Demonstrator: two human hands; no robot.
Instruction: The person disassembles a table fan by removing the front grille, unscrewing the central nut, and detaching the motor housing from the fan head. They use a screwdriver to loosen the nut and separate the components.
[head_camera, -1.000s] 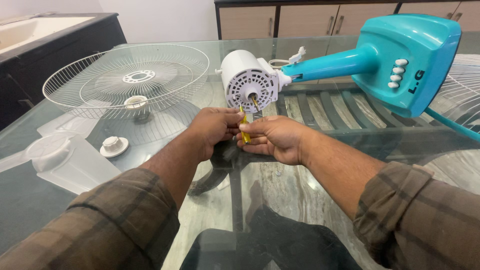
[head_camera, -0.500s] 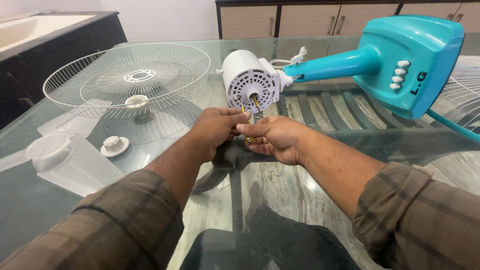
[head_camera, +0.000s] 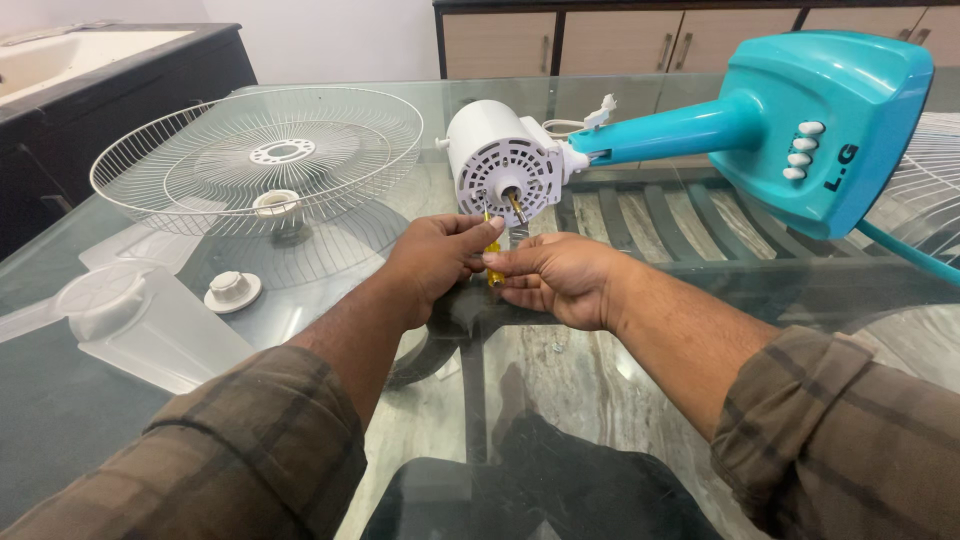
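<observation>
Toward the left edge of the glass bench (head_camera: 640, 400) lie a clear fan blade (head_camera: 130, 320), a white round cap (head_camera: 231, 290) and a wire fan guard (head_camera: 260, 155). Mid-bench, the left hand (head_camera: 435, 262) and right hand (head_camera: 555, 278) meet fingertip to fingertip, both pinched shut on a small yellow screwdriver (head_camera: 492, 250), just in front of the white motor housing (head_camera: 505, 170). The teal fan stand (head_camera: 800, 120) stretches to the right edge.
</observation>
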